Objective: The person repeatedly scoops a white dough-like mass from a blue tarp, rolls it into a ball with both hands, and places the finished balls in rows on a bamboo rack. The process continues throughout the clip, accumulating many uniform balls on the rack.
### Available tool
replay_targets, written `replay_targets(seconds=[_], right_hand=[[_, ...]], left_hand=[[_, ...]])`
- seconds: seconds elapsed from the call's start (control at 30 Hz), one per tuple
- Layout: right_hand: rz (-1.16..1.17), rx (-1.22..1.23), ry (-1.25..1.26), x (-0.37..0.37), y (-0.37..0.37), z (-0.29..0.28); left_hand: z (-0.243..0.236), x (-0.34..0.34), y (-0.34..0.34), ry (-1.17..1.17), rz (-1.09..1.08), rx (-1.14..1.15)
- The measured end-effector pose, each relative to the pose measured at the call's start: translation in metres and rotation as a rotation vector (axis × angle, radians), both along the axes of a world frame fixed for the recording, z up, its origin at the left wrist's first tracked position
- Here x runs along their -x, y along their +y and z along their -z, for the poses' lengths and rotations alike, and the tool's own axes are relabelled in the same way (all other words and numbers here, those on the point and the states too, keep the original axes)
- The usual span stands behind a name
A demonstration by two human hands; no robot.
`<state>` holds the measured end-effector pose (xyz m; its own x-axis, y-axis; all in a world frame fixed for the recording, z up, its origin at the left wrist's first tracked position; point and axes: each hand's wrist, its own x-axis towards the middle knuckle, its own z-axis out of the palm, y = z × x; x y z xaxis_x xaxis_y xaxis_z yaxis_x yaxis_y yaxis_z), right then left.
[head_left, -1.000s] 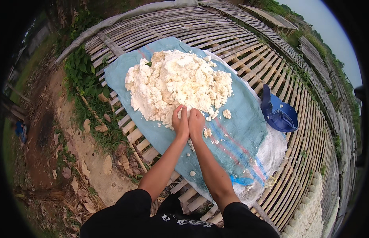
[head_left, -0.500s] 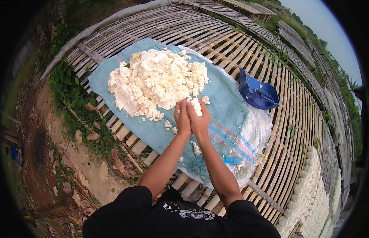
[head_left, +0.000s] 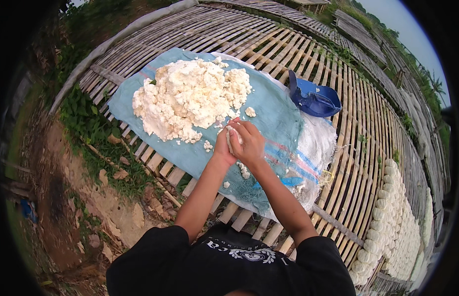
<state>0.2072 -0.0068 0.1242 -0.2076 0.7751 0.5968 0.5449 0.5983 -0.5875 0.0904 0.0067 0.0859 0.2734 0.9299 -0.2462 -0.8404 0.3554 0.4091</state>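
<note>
Cupped together over the blue sacking, my left hand point(head_left: 222, 147) and my right hand point(head_left: 251, 143) press a lump of white crumbly dough point(head_left: 234, 134) between them. My right fingers wrap over its top, while the left palm sits against its other side; most of the lump is hidden. Just beyond my hands rises a big heap of the same dough point(head_left: 190, 98). Small crumbs point(head_left: 207, 145) are scattered around my wrists, and a loose piece point(head_left: 250, 112) lies to the right of the heap.
The blue sack sheet point(head_left: 276, 121) overlaps a white woven sack point(head_left: 320, 140) on a slatted bamboo rack point(head_left: 355, 163). At the right sits a broken blue plastic scoop point(head_left: 315, 98). Rows of pale rounded lumps point(head_left: 382, 222) occupy the lower right. Plants and soil point(head_left: 98, 197) border the left side.
My hands have closed further around the lump, with the right hand turning over its top. They have come slightly nearer to me, and the view has shifted a little.
</note>
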Motion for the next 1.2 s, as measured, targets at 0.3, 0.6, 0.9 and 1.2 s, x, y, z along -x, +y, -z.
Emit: replay_targets(seconds=[0.3,0.6,0.9,1.2], right_hand=[[0.227,0.140,0.312,-0.018,-0.005,-0.011],[0.109,-0.068,0.289,-0.020,-0.011,-0.010],[0.001,-0.028,0.278,-0.022,-0.006,-0.009],[0.194,-0.157,-0.014,-0.024,-0.004,-0.007]], left_hand=[[-0.044,-0.021,-0.007,0.125,-0.034,-0.115],[-0.019,-0.038,-0.011,-0.014,0.065,-0.074],[-0.033,-0.034,-0.016,-0.051,0.035,-0.041],[-0.028,-0.015,0.002,0.020,-0.080,0.003]])
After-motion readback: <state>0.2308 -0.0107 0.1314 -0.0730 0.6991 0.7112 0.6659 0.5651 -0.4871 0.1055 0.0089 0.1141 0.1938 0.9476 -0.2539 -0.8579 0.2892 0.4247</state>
